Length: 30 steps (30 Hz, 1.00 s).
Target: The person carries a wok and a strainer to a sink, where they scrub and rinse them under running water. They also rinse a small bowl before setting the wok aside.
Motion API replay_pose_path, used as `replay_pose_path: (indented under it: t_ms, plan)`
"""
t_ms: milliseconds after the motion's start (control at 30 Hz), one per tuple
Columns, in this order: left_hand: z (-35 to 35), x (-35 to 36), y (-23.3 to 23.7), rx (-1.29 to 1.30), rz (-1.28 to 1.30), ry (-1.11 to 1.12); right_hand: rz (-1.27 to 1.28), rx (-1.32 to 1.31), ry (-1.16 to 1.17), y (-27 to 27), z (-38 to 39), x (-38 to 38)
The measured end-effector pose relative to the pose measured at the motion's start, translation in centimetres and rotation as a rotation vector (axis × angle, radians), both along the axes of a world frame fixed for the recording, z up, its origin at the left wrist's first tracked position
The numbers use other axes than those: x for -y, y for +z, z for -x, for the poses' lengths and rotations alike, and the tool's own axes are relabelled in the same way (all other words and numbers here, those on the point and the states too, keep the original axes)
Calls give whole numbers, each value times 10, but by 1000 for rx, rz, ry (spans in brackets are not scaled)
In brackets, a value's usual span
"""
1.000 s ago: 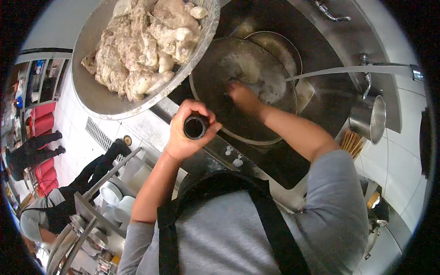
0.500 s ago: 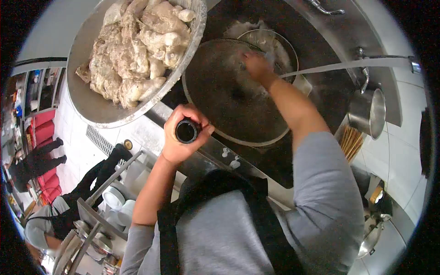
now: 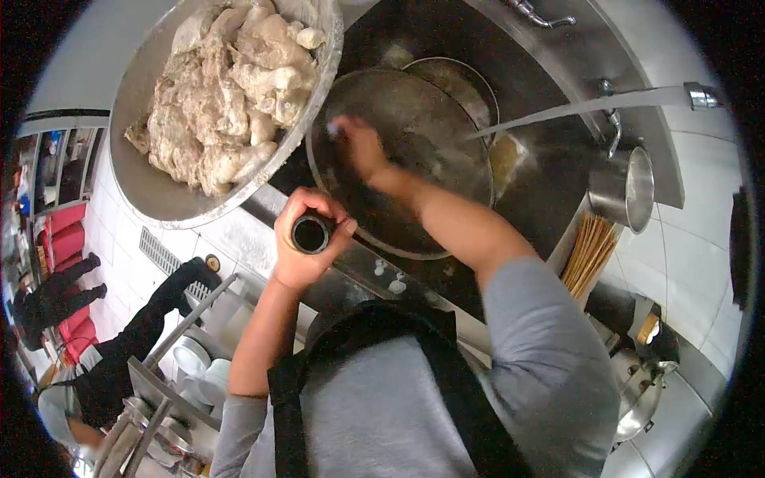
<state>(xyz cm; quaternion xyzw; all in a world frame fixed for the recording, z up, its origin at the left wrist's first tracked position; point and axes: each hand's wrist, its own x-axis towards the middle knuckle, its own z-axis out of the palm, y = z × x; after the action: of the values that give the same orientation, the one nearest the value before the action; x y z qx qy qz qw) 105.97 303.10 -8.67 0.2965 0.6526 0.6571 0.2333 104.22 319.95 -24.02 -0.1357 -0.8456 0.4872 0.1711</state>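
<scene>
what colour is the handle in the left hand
Black: the handle shows a hollow round end, gripped by the left hand. The head view shows it best.

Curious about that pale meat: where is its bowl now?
Head view, upper left: the metal bowl lies beside the wok that the right hand reaches into, above the left hand gripping a black handle.

Steel basin (image 3: 151, 187) of pale meat pieces (image 3: 227, 95) upper left; steel pot (image 3: 629, 187) right, bamboo sticks (image 3: 590, 251) beneath; co-worker (image 3: 96, 374) lower left.

Wok (image 3: 414, 159) dark matt metal; basin (image 3: 143, 179) dull steel; wall tiles (image 3: 693, 271) glossy.
</scene>
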Motion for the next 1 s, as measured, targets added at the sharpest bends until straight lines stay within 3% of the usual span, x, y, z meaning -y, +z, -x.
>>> replay_pose_path:
  t_ms: [67,133,200,300,467,567,667,733,800,867,967,1000]
  plan:
    - [1,1,1,-55,27,-25,-516,218,-189,-71,48,-45]
    - [2,-1,3,-56,30,-9,-783,298,-244,-62,18,-95]
    - [-1,-2,8,-91,67,29,-763,472,-60,-65,-25,-163]
    - [-5,-2,6,-84,62,57,-944,700,214,14,-70,-164]
    - [-6,-5,10,-71,81,90,-1114,697,224,-36,-87,-133]
    - [-2,-5,12,-160,138,66,-1043,646,71,-10,-64,-167]
    - [-3,-2,7,-124,127,80,-813,856,-33,-64,-60,-157]
    - [-2,-4,9,-131,117,72,-948,599,31,-65,-76,-153]
    - [-3,-3,10,-163,127,62,-1007,569,70,-60,-75,-157]
    - [-2,-4,11,-229,143,43,-1004,769,70,-13,-47,-164]
    - [-5,-4,10,-123,129,68,-1042,648,230,-79,-74,-160]
    - [-3,-6,12,-126,132,70,-1029,644,213,-66,-76,-157]
